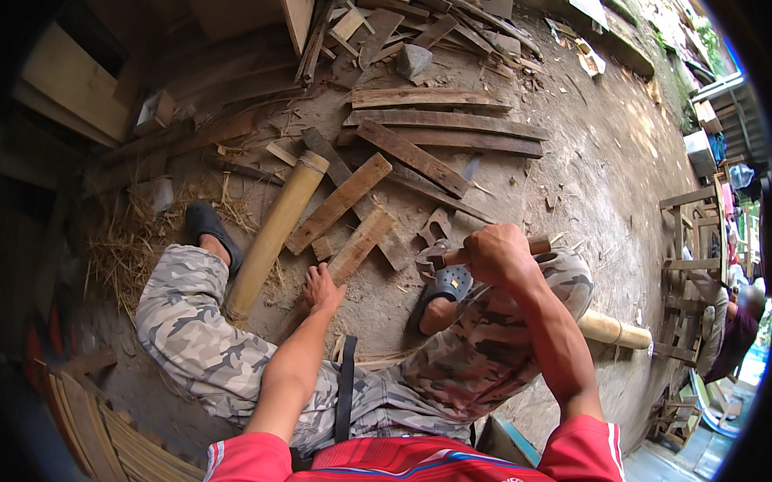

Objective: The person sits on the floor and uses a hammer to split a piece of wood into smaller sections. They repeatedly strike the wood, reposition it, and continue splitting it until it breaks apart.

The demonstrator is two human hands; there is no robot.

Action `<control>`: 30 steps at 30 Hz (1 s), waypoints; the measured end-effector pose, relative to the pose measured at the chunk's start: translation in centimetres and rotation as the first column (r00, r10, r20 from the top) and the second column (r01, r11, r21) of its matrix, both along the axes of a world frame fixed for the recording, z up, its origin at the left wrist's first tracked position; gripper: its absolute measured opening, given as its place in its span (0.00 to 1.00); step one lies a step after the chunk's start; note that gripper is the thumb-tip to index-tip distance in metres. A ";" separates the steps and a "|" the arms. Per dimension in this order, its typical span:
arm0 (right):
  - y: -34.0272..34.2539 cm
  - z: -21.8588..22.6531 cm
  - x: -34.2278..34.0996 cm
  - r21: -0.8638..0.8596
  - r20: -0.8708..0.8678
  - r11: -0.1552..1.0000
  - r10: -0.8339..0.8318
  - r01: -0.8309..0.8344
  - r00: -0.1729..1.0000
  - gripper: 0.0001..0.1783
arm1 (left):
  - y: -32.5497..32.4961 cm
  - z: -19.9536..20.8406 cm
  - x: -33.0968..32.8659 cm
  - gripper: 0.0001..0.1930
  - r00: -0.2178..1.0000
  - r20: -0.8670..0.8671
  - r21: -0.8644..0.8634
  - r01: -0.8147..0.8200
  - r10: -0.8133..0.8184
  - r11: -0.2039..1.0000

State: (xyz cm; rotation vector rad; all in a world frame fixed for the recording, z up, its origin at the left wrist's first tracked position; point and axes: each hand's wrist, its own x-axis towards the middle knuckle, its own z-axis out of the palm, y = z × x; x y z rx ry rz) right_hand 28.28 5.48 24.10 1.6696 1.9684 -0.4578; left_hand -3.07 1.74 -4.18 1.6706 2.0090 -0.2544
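Note:
My right hand (499,252) is closed round the wooden handle of a hammer (452,257), raised above my right knee. The hammer's dark metal head is to the left of my fist, above a grey clog. My left hand (322,287) grips the near end of a short brown wooden board (365,242), with the fingers along its left edge. This board slants away from me and lies over a longer dark plank. Beside it is another board (340,203). A wooden saw handle (436,227) lies on the ground just past the hammer.
A thick bamboo pole (277,236) lies along my left leg; another bamboo end (614,329) sticks out beyond my right knee. Several planks (445,117) lie ahead on the dirt, with scrap wood and a grey stone (413,61) behind. A person (734,335) is at the far right.

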 end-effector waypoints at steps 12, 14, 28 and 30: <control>-0.4 -0.9 1.9 0.009 0.045 0.997 -0.071 0.071 0.996 0.10 | 0.1 1.1 -0.8 0.37 0.875 0.387 0.205 0.225 -0.290 0.952; -0.2 -0.7 1.8 -0.005 0.030 0.996 -0.087 0.087 0.996 0.11 | 1.4 2.0 0.5 0.34 0.833 0.454 0.274 0.206 -0.316 0.939; -0.4 -1.3 2.0 0.003 0.029 0.995 -0.102 0.102 0.994 0.12 | 15.3 11.4 -1.9 0.26 0.422 0.876 0.460 -0.591 -0.232 0.663; -0.6 -1.8 2.4 0.017 0.019 0.997 -0.071 0.071 0.997 0.12 | 16.0 12.4 -3.8 0.28 0.427 0.878 0.466 -0.660 -0.216 0.590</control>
